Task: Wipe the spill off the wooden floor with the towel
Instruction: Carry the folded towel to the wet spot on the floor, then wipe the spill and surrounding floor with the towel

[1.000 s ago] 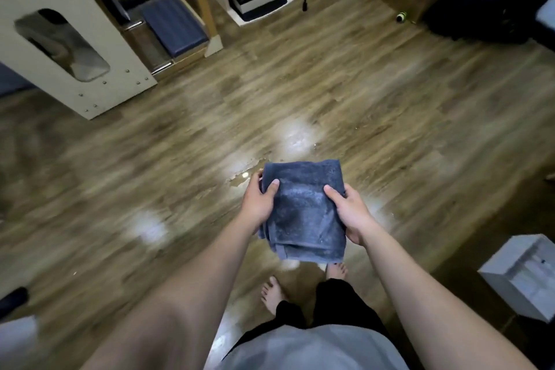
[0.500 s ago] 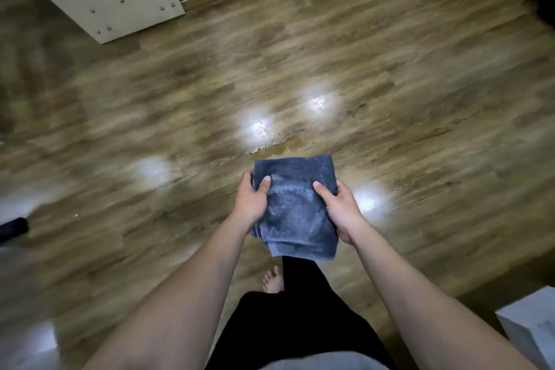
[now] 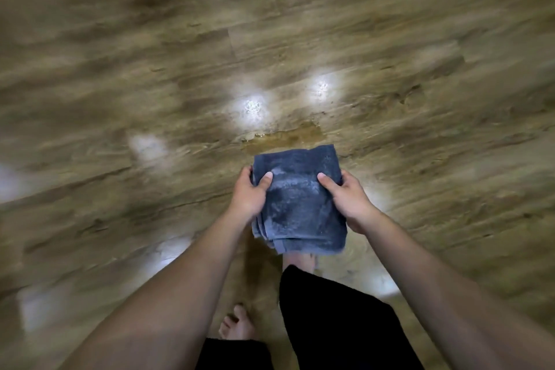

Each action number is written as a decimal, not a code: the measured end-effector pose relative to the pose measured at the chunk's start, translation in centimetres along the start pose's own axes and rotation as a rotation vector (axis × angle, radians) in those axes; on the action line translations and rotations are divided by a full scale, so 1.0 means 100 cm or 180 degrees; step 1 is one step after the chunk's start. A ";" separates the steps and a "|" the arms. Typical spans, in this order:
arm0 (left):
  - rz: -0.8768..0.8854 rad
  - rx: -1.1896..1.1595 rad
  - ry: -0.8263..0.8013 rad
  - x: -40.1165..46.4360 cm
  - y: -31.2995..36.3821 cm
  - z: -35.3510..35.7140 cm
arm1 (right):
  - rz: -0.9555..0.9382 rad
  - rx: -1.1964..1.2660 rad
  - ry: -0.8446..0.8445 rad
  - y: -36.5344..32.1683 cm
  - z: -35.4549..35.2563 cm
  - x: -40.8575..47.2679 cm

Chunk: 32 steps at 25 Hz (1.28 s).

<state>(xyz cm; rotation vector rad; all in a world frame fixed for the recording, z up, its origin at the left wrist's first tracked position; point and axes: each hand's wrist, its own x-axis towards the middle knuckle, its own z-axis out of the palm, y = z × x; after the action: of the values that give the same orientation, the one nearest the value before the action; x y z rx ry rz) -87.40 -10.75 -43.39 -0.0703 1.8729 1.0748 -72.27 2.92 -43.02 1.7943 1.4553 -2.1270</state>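
So that the folded towel (image 3: 298,201) stays flat above the spill (image 3: 285,137), the left hand (image 3: 250,195) and right hand (image 3: 345,200) pinch its sides

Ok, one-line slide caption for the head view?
Both hands, left and right, hold a folded grey towel above a spill on the wooden floor.

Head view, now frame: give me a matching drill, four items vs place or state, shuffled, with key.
Items:
1. folded blue-grey towel
2. spill
3. left hand
4. right hand

Descriptions:
A. wet patch on the wooden floor, beyond the towel
B. grips the towel's right edge
C. held above the floor in both hands
D. grips the towel's left edge

Pairs: 1-C, 2-A, 3-D, 4-B
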 end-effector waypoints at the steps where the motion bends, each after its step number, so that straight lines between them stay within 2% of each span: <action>1: -0.0004 0.0030 -0.0030 0.022 -0.013 0.006 | -0.0003 -0.0006 0.0016 0.014 0.000 0.024; 7: -0.0114 0.0246 -0.0098 0.134 -0.093 0.041 | -0.0094 -0.0205 0.0023 0.099 0.002 0.137; 14: 0.0160 0.0797 -0.0225 0.177 -0.136 0.058 | -0.0117 -0.0162 0.0102 0.145 -0.001 0.174; 17: 0.0343 0.1364 -0.0309 0.184 -0.142 0.055 | -0.0056 -0.0178 0.0111 0.155 0.001 0.175; 20: 0.0896 0.2935 0.0240 0.184 -0.152 0.056 | -0.0116 -0.0370 0.0203 0.163 -0.001 0.175; 21: 0.0939 0.3282 0.0398 0.184 -0.155 0.055 | -0.0123 -0.0408 0.0229 0.165 -0.003 0.175; 23: 0.0601 0.3418 0.0484 0.187 -0.166 0.046 | -0.0165 -0.0369 0.0306 0.162 -0.009 0.175; 26: -0.0076 0.3137 0.0370 0.193 -0.187 0.020 | -0.0548 -0.0337 0.0573 0.145 -0.025 0.176; 29: -0.0062 0.3249 0.0197 0.196 -0.199 0.006 | -0.1225 -0.0588 0.0890 0.122 -0.046 0.172; 32: -0.0023 0.3183 0.0211 0.193 -0.198 0.007 | -0.2088 -0.1247 0.1264 0.099 -0.062 0.159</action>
<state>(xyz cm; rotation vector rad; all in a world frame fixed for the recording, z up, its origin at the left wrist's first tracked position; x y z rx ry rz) -88.56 -15.23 -70.64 0.4647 2.2620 0.0398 -67.73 9.60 -61.03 1.8101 2.6368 -1.5058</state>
